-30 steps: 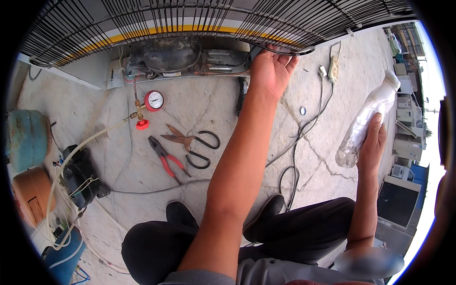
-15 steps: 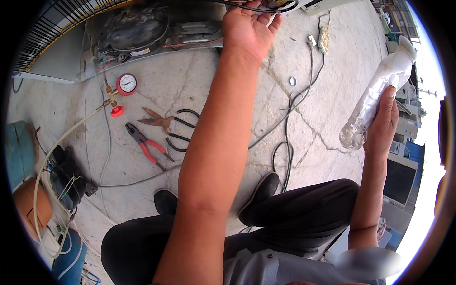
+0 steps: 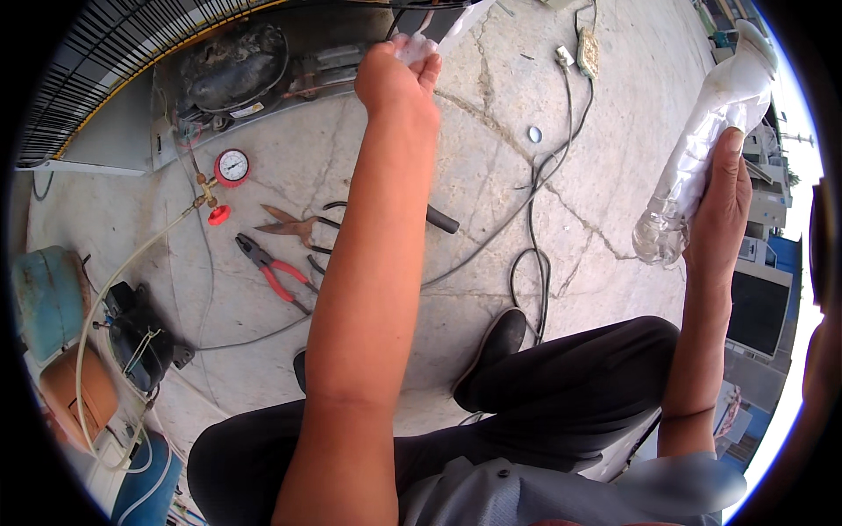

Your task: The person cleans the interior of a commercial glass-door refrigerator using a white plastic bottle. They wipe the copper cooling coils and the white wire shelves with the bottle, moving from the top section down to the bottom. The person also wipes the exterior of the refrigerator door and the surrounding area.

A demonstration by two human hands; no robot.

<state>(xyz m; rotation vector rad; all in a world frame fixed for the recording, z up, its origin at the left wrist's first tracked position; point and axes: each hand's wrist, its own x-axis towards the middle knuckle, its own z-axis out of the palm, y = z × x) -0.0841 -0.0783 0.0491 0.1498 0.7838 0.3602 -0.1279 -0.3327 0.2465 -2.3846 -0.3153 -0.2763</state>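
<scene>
My left hand reaches out at the top, beside the open lower back of an appliance. Its fingers are closed around a white, foamy-looking piece, mostly hidden by the hand. At the right, my right hand grips a clear plastic bottle, thumb lying along its side. Whitish stuff shows in the bottle, which tilts with its upper end to the right. A black compressor sits in the appliance base, left of my left hand.
On the cracked concrete lie pliers, snips and a pressure gauge with a hose. Black cable loops across the middle. A loose compressor and a teal cylinder stand at left.
My left hand has moved left and slightly down, and the white piece now shows in its fingers. My right hand and the bottle have shifted slightly right. The view has shifted slightly.
</scene>
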